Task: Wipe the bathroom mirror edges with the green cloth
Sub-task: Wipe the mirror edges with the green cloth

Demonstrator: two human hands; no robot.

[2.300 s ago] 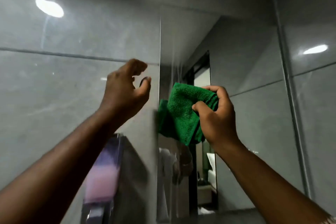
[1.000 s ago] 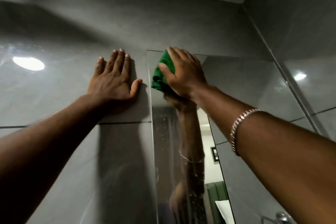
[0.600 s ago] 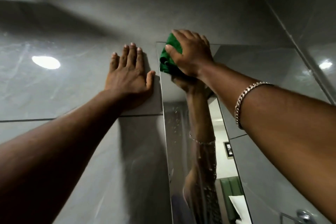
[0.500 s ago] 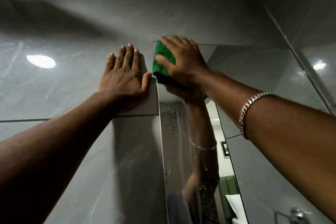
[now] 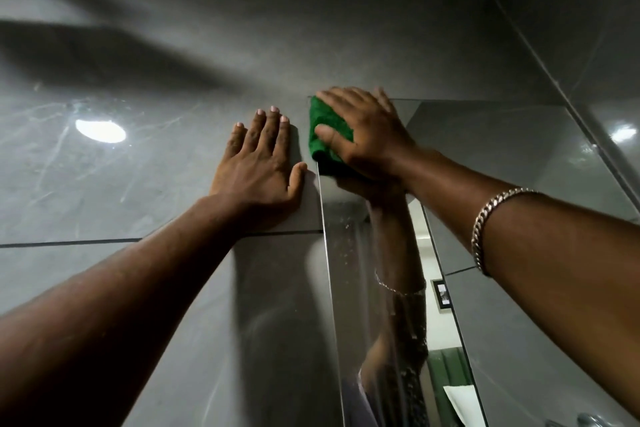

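Note:
The bathroom mirror (image 5: 519,163) is fixed to the grey tiled wall, and its top left corner lies under the green cloth (image 5: 320,135). My right hand (image 5: 367,135) presses the folded cloth flat against that corner, fingers spread over it and thumb across its lower part. Most of the cloth is hidden beneath the hand. My left hand (image 5: 258,166) lies flat and open on the wall tile just left of the mirror's left edge, holding nothing. A chain bracelet (image 5: 485,229) sits on my right forearm. My arm's reflection shows in the glass.
Glossy grey wall tiles (image 5: 104,184) extend left, with a ceiling light reflected in them. The side wall (image 5: 588,28) meets the mirror wall at the right. Water spots speckle the mirror near its left edge. A tap fitting (image 5: 585,419) shows at the bottom right.
My right hand rose with the cloth from mid-height to the mirror's top left corner and has rubbed there with small shifts. My left hand went from raised in the air to flat on the wall.

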